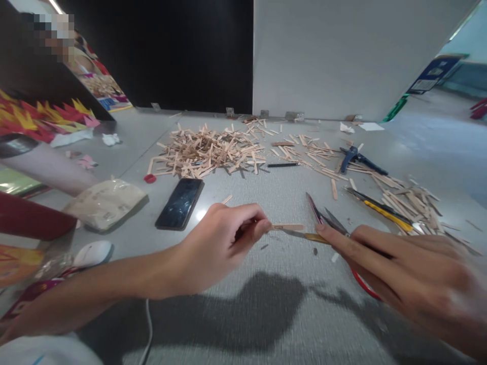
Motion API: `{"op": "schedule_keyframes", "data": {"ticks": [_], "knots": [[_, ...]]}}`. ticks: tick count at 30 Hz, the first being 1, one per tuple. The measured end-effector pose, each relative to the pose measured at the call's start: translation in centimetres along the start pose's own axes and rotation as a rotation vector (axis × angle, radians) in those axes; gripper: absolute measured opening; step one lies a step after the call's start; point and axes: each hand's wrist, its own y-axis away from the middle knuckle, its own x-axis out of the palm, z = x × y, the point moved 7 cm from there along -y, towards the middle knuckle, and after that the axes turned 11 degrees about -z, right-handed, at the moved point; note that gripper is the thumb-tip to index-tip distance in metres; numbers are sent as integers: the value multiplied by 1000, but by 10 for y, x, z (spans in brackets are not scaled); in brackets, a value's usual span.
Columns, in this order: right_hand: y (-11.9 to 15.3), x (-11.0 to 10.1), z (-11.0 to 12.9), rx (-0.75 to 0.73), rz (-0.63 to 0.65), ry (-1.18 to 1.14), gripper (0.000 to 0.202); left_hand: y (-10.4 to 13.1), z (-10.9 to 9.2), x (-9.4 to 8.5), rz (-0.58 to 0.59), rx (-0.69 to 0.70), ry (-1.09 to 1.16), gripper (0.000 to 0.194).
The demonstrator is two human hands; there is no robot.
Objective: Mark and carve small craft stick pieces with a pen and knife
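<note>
Pinched between thumb and fingertips, a small flat wooden stick (292, 227) points rightward from my left hand (224, 248). My right hand (403, 268) holds a craft knife (317, 237) with a yellowish handle, index finger stretched along it. The knife's thin blade lies along the stick's lower edge, near my left fingertips. Beneath my right hand, scissors (365, 284) with a red handle rest on the grey table, partly hidden. A large pile of wooden sticks (209, 149) spreads beyond my hands.
A phone (179, 204), a clear packet (108, 203) and a white mouse (92, 253) are at left. Blue-handled pliers (353, 158), a yellow cutter (388, 214) and more sticks (414, 203) lie at right. An upright panel (323, 61) stands behind.
</note>
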Motion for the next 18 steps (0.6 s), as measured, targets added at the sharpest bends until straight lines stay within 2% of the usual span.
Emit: {"op": "schedule_keyframes", "data": {"ticks": [10, 18], "knots": [[-2, 2, 0, -31, -2, 12, 66, 0, -1, 2, -1, -1, -10, 27], [1, 1, 0, 2, -12, 4, 64, 1, 1, 2, -14, 25, -2, 27]]}}
